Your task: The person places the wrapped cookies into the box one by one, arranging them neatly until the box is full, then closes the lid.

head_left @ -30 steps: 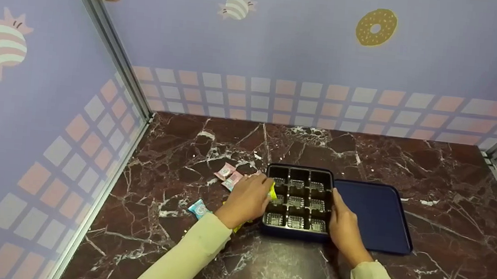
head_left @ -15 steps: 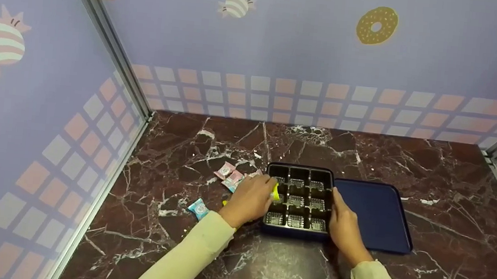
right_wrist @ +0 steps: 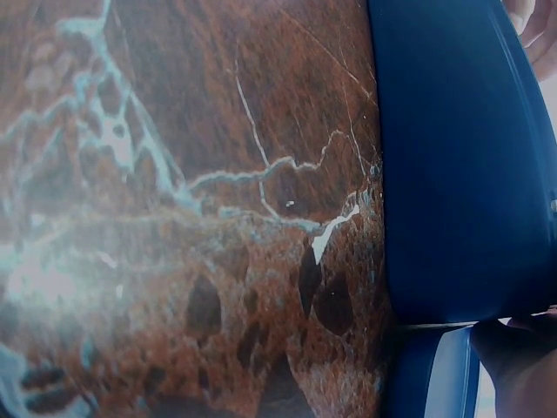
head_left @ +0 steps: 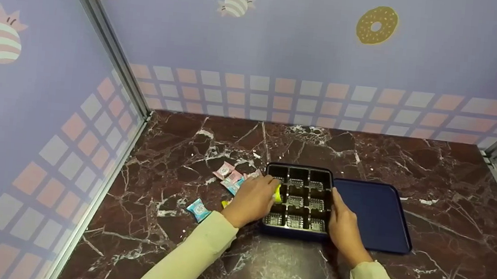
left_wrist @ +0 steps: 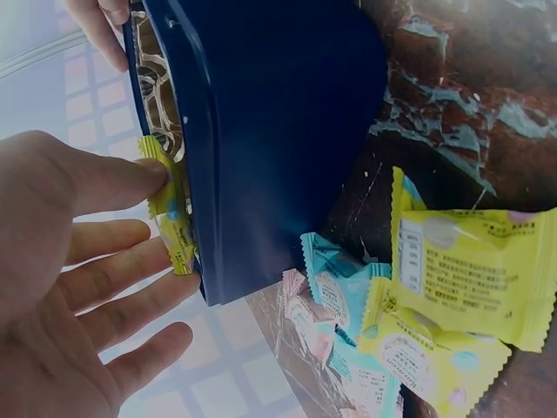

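My left hand (head_left: 252, 199) pinches a small yellow candy packet (head_left: 278, 194) between thumb and fingers at the left edge of a dark blue box (head_left: 294, 235). In the left wrist view the packet (left_wrist: 170, 209) stands upright just inside the rim, the thumb on one side. A black insert (head_left: 297, 206) divides the box into several compartments, with nothing visible in those I can see. My right hand (head_left: 344, 221) rests along the box's right side, its fingers straight. The left hand covers part of the left-middle compartment.
A flat dark blue lid (head_left: 373, 215) lies right of the box. Left of it are a blue packet (head_left: 198, 210), a pink packet (head_left: 224, 170) and several others, including a yellow packet (left_wrist: 470, 270). A patterned wall (head_left: 293, 48) bounds the marbled table (head_left: 449, 232) at the back.
My left hand has shifted slightly right with the yellow candy packet, further over the box's left-middle compartment. The right hand and the box stay where they were.
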The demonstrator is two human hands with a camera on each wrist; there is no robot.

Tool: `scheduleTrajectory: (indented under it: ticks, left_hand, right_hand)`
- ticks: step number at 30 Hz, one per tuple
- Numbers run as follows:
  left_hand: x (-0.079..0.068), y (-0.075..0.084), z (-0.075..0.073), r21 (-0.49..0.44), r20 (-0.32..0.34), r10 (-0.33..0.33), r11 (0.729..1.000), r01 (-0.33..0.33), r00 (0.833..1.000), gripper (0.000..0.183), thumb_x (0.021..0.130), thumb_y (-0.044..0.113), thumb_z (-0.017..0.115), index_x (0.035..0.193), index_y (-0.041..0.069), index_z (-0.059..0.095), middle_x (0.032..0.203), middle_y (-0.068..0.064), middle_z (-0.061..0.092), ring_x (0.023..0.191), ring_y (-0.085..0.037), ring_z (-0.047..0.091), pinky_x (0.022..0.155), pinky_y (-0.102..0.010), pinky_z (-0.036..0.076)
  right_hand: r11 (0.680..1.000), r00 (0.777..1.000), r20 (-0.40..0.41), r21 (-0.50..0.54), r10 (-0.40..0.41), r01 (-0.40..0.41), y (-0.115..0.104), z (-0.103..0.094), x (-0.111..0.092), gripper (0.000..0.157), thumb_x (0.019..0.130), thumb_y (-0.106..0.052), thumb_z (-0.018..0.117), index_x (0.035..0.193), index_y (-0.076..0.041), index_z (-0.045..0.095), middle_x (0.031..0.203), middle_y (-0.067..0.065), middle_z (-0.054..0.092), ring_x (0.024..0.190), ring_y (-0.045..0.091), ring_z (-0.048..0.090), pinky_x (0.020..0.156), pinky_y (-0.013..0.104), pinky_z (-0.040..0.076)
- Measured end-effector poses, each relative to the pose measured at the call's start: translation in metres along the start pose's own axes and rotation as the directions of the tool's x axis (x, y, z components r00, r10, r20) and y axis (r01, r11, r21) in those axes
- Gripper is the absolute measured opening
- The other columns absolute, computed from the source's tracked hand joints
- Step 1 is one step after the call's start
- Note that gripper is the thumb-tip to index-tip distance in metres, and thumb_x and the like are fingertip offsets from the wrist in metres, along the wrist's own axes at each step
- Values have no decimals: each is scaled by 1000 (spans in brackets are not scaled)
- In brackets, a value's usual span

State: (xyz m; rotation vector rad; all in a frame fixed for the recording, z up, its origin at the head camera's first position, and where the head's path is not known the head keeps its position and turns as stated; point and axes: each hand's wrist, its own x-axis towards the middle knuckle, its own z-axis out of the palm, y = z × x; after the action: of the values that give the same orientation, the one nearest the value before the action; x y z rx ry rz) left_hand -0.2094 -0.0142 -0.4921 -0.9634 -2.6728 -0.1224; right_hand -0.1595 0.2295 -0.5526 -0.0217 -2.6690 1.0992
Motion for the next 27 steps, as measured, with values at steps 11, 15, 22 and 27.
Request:
scheduleTrajectory:
  ticks: [11,15,22,27]
  left_hand:
    - [2,1,3,-13,-8,-6,1000,6,1000,23,81,18,68,103,11,65,96,-4,66,81,-23,65,67,-38,52]
    - [2,1,4,-18,-17,-11,1000,11,1000,20,80,18,69,97,11,64,94,-4,66,80,-23,64,67,-38,51]
    - [3,2,7,-10,-14,-18,1000,17,1000,20,79,18,69,97,11,64,94,-3,66,81,-22,64,67,-37,51]
    - [4,2,9,-8,-13,-18,1000,18,1000,21,78,19,71,97,11,64,94,-3,66,82,-22,65,68,-37,52]
  right_hand:
    - [1000,999,28,14,24,-24,0,-1,1,51,98,0,43,148,-5,36,140,26,48,125,41,52,103,52,43]
    - [1000,1000,22,13,11,-11,1,-1,1,50,98,0,42,148,-4,36,140,26,48,125,42,52,103,52,43]
    - [1000,1000,20,12,-2,1,2,-1,1,50,98,2,42,148,-3,36,140,26,48,125,42,51,103,53,43]
    - [1000,998,52,10,24,-24,1,-1,0,52,99,1,41,150,-5,33,146,23,43,130,41,47,105,53,41]
